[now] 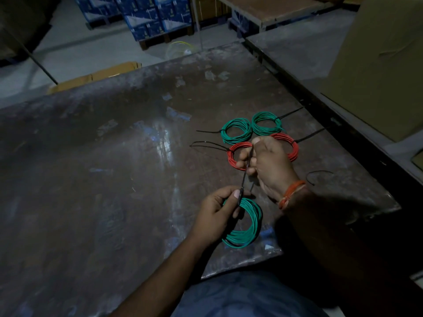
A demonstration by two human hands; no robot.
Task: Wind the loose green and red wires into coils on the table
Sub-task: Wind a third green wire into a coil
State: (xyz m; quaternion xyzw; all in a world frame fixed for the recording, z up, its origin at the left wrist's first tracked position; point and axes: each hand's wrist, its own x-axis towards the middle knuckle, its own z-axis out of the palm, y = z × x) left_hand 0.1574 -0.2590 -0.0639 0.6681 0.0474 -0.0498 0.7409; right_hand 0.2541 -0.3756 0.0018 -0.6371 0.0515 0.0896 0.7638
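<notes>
We hold the green coil [246, 225] at the 6 o'clock edge of the worktop [114, 156]. The left hand [219, 216] has its grip closed around the coil's near-left arc, thumb and forefinger pinching the bundle where a black cable tie [246, 172] wraps it. The right hand [267, 165] sits at 12 o'clock from the left, its grip curled tight around the free tail of that tie, which runs taut between the two hands.

Status of finished work:

1. Two green coils lie side by side at 1 o'clock from the hands: the left one [235, 131] and the right one [266, 123]. Each carries a black tie whose tail sticks out.
2. Two red coils lie just nearer than the green pair: the left one [233, 154] and the right one [291, 147]. The right hand covers part of both. Each is tied as well.
3. A spare black tie [318, 176] lies bent on the worktop at 3 o'clock from the right hand.

We judge the task to be close to complete. Four coils are wound and bound; the fifth is wound and its tie is being cinched. We see no loose wire left on the worktop, though the lighting is dim and the near-right corner is in shadow. What appears to remain is to finish tightening this tie and set the coil down with the others.
</notes>
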